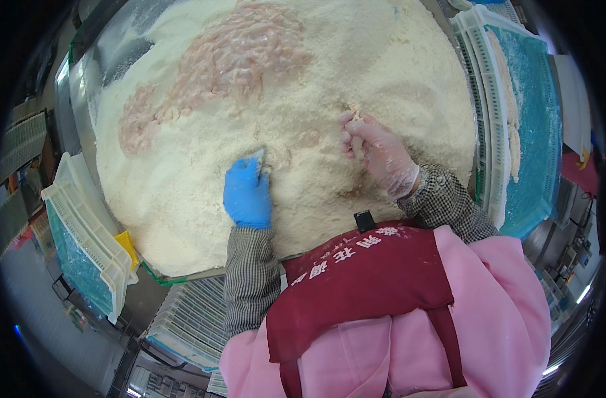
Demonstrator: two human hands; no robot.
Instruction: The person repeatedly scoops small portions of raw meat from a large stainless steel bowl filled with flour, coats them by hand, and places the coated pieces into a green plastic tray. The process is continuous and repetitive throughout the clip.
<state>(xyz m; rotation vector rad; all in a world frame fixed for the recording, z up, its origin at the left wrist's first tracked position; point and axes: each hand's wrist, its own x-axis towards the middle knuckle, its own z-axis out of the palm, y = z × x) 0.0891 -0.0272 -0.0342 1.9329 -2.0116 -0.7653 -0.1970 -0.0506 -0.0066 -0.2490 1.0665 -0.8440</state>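
My left hand [248, 186], in a blue glove, rests low over a wide heap of pale flour or breading [183, 214]; its fingers are curled and seem to pinch a coated piece, partly hidden. My right hand [377, 149], in a clear, flour-dusted glove, holds a small coated strip of raw meat [353, 110] between thumb and fingers, just above the heap. Beyond my hands lies a large pile of raw pink meat strips [243, 49], with a smaller clump at its left end. A pinkish piece [310, 137] lies partly buried between my hands.
At the right stand stacked white plastic trays [492, 124] with a teal liner [534, 134] and coated strips [513, 134]. More lined trays [89, 234] lean at the left beside a yellow object [127, 248]. Stacked crates [188, 318] stand below the table's green-trimmed edge [168, 281].
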